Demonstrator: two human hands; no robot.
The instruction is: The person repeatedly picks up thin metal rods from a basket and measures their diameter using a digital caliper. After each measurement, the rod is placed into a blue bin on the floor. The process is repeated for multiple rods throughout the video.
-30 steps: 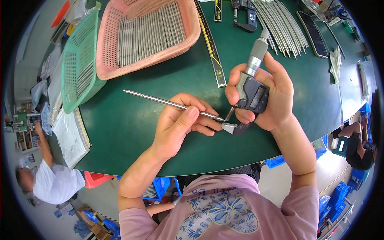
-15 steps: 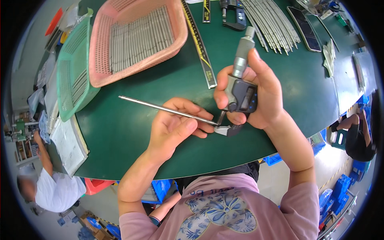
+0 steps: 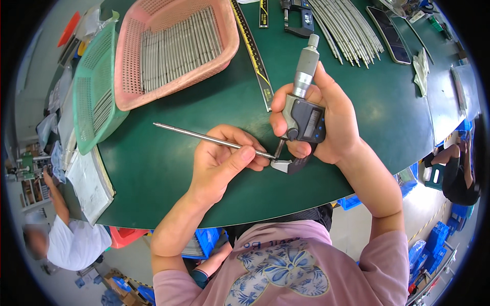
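My left hand (image 3: 220,162) pinches a slim metal rod (image 3: 196,135) between thumb and fingers, its far end pointing up to the left. The rod's near end lies at the jaw of a digital micrometer (image 3: 308,120), between spindle and anvil; whether both faces touch it I cannot tell. Wrapped round the micrometer's frame is my right hand (image 3: 334,115), with the thimble standing up past the thumb and the small display facing up. Part of the frame is hidden behind my right fingers.
A pink basket (image 3: 124,76) full of metal rods stands at the far left beside a green basket (image 3: 84,120). A ruler (image 3: 253,56), a second micrometer (image 3: 306,21), a spread of rods (image 3: 347,35) and a phone (image 3: 388,33) lie farther back. A co-worker (image 3: 71,242) sits at left.
The micrometer and my right hand have shifted slightly left and turned a little, so its display shows more. My left thumb has slid slightly along the rod, which stays nearly in place.
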